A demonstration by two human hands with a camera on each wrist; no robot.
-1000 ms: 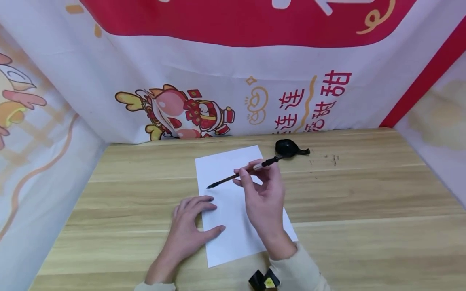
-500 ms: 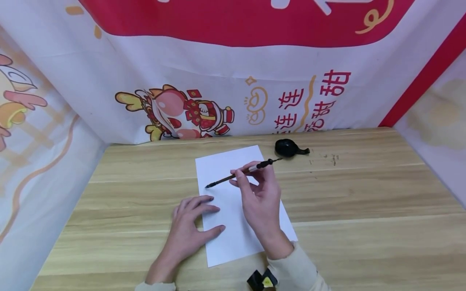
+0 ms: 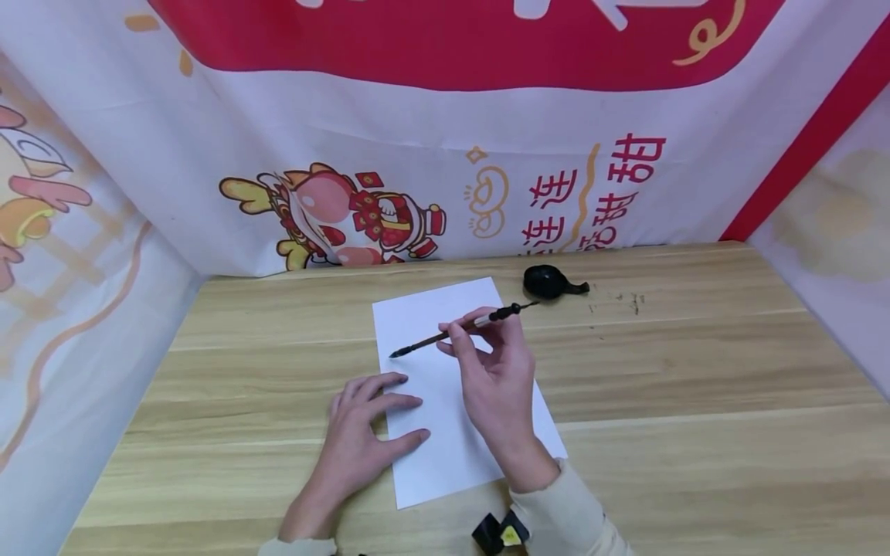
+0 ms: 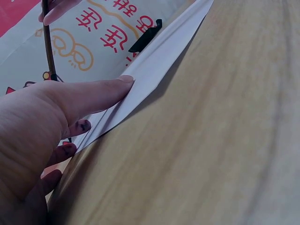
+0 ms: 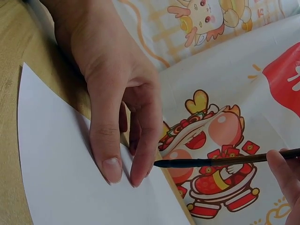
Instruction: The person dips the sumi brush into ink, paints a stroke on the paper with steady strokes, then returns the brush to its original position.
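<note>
Left hand [image 3: 361, 432]: it is spread moderately wide, thumb well apart from the fingers; the thumb and nearest fingers rest on the left edge of the paper, and dark stains show on some fingertips [image 4: 85, 125].
Right hand [image 3: 499, 378]: it holds the brush in a narrow pinch between thumb and fingers, above the paper.
Brush [image 3: 422, 344]: it is tilted, with its dark tip over the left part of the paper, near the left hand's fingers; whether the tip touches the paper, I cannot tell.
Paper [image 3: 434, 475]: a white sheet, lying slightly turned on the wooden table [image 3: 667, 471].
Black dish [image 3: 545, 283]: it stands beyond the right hand, near the paper's far right corner; small dark marks [image 3: 636, 303] are beside it.
Backdrop [image 3: 417, 116]: printed cloth with red characters and a cartoon figure [image 3: 341, 216], behind the table.
</note>
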